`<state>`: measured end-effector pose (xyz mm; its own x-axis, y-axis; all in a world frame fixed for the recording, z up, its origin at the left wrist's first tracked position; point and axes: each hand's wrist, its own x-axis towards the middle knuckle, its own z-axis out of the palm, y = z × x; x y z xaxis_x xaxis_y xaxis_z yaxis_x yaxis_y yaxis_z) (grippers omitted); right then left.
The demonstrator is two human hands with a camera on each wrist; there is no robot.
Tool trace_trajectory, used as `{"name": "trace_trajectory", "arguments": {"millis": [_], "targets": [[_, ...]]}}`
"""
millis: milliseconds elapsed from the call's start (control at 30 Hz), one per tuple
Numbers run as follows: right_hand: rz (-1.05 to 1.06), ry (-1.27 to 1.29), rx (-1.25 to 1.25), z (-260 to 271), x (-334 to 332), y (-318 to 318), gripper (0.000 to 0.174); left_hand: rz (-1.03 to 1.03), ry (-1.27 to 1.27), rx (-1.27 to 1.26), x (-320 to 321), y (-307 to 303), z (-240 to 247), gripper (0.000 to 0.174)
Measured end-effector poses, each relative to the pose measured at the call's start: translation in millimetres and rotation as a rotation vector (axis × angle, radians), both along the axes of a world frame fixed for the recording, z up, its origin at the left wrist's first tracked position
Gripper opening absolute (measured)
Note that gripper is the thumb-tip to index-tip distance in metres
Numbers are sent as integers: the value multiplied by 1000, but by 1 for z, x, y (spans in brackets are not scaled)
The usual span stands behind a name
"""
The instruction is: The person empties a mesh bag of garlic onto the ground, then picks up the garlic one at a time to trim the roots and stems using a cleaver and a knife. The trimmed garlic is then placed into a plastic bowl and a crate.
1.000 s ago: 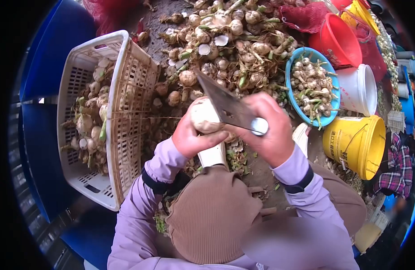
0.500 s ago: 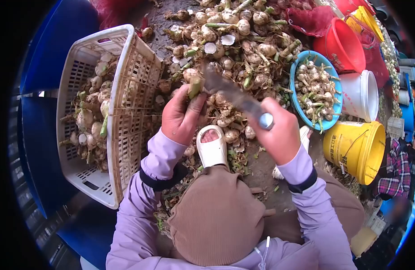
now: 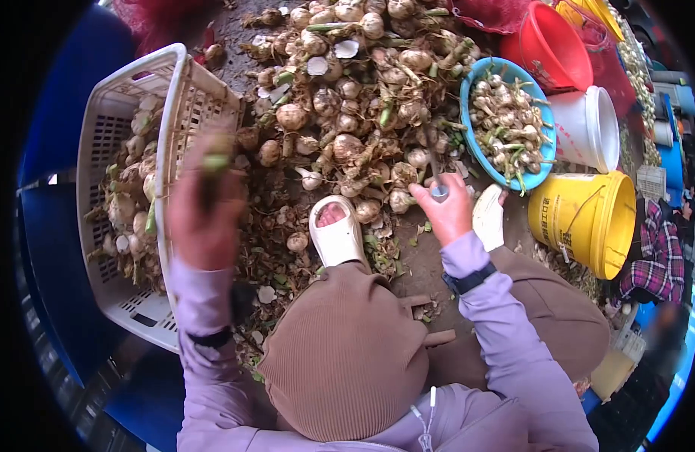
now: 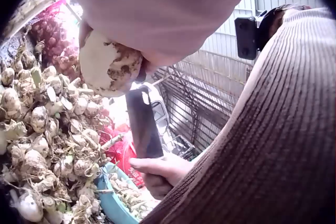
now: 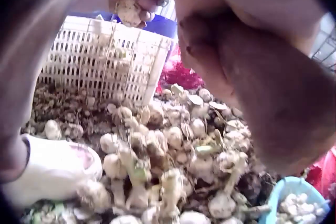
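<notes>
In the head view, the left hand, blurred at nine o'clock by the white crate, shows a green stem; the right hand, at three o'clock, curls round the cleaver. From the left wrist, the garlic bulb sits at ten o'clock, the fingers holding it mostly hidden. From the right wrist, the left hand pinches it at eleven o'clock; the right hand is cropped and shadowed.

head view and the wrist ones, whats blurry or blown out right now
Head view: left hand smeared, apparently by motion, right hand clearer, corners black, edges bowed; left wrist view: white glare beside the blade; right wrist view: pale haze over the shoe, near foreground at right dark and soft.
</notes>
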<state>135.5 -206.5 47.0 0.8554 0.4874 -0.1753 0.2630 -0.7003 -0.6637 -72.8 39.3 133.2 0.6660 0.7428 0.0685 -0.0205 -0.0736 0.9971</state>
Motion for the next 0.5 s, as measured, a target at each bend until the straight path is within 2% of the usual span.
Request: {"name": "trace_trajectory", "arguments": {"millis": [33, 67, 100, 133, 200, 267, 300, 333, 400, 433, 467, 500], "targets": [[56, -119, -17, -18, 0, -8, 38, 4, -90, 175, -21, 33, -12, 55], [121, -235, -31, -35, -1, -13, 38, 80, -58, 239, -27, 49, 10, 53], [125, -227, -33, -45, -6, -11, 38, 315, 109, 423, -36, 57, 14, 50], [99, -223, -58, -56, -10, -6, 37, 414, 132, 615, -37, 62, 16, 41], [80, -220, -69, -63, -3, 10, 36, 304, 347, 771, -60, 74, 21, 35], [199, -247, -69, -67, 6, 25, 30, 307, 451, 674, -66, 80, 14, 31], [244, -238, -107, -67, 13, 30, 24, 333, 596, 718, -67, 82, 14, 33], [236, -243, -107, -65, 22, 32, 24, 328, 588, 721, -62, 81, 13, 33], [246, -275, -163, -59, 37, 33, 21, 372, 280, 799, -40, 63, 13, 39], [164, -355, 8, -50, 40, 33, 19, 294, 276, 846, -24, 44, 21, 45], [23, -221, 63, -35, 42, 33, 16, 82, 260, 814, -14, 29, 14, 42], [-100, 1, 259, -24, 45, 31, 15, -85, 228, 631, 6, 6, 12, 43]]}}
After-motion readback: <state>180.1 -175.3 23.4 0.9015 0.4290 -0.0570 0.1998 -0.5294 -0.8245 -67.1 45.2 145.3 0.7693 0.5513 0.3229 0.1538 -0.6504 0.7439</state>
